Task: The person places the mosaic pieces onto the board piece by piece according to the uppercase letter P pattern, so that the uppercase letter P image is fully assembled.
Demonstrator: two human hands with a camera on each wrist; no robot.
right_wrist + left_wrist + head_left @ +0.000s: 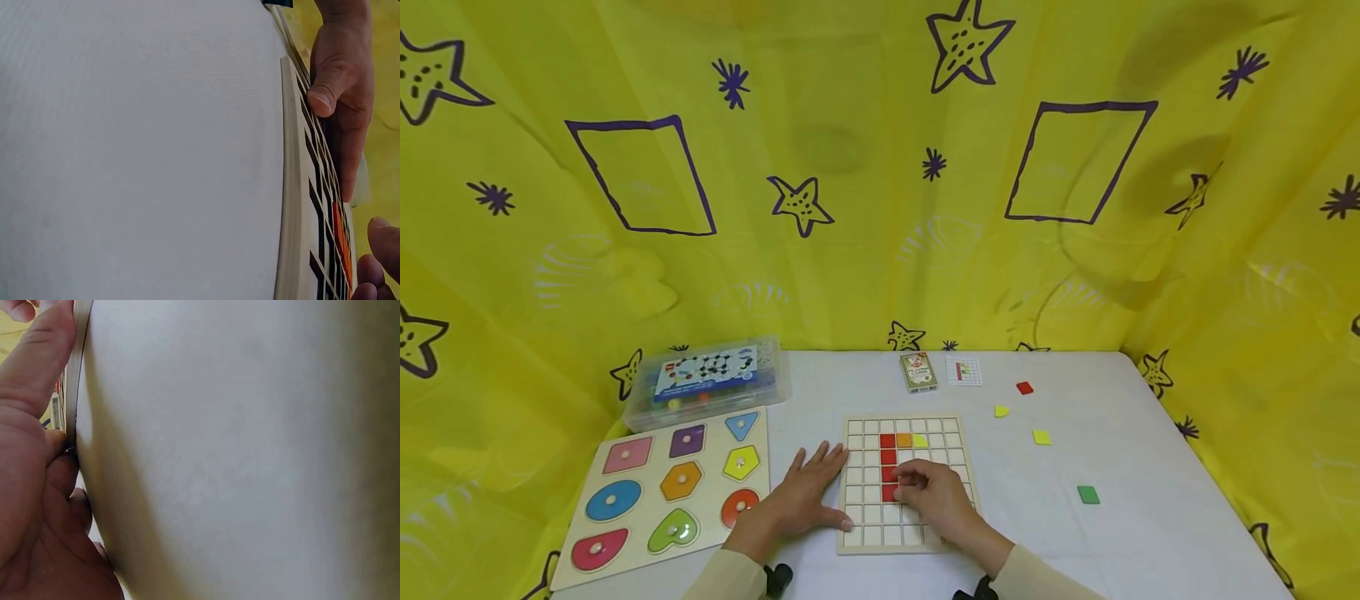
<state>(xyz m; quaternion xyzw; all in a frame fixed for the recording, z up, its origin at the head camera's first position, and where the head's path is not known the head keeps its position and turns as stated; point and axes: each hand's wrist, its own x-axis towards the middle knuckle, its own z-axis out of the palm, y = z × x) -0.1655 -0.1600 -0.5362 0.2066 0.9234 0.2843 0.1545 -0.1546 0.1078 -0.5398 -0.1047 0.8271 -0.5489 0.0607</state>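
Pale wood lies between the two hands: a gridded board [872, 533], flat on the white cloth [1150, 500]. And look at the left hand [808, 496], spread wide with its fingers extended and gripping nothing, its index fingertip and thumb meeting the board's near side edge. Over on the board, the right hand [936, 496] has its fingers bent, the thumb and fingertips drawn close together just beside the lower red tiles [888, 457]; whether a piece is tucked between them, I cannot tell.

Four of those red squares run in a column, directly left of the right fingertips. Beyond those fingertips, in the column's top row, sit an orange square [904, 440] and then a yellow quarter-round [919, 441].

Out to the right of the right hand, loose on the cloth, we have a green square [1087, 494]; farther off, a yellow square [1041, 437], a second yellow quarter-round [1002, 411] and a red piece [1025, 387]. Straight ahead, well beyond both hands, a small card box [918, 372] lies next to a pattern card [963, 372].

Left of the left hand comes a knob puzzle [650, 492] full of coloured shapes, with a clear plastic case [765, 379] behind it. Yellow curtain [865, 275] rises beyond everything, printed with dark starfish.
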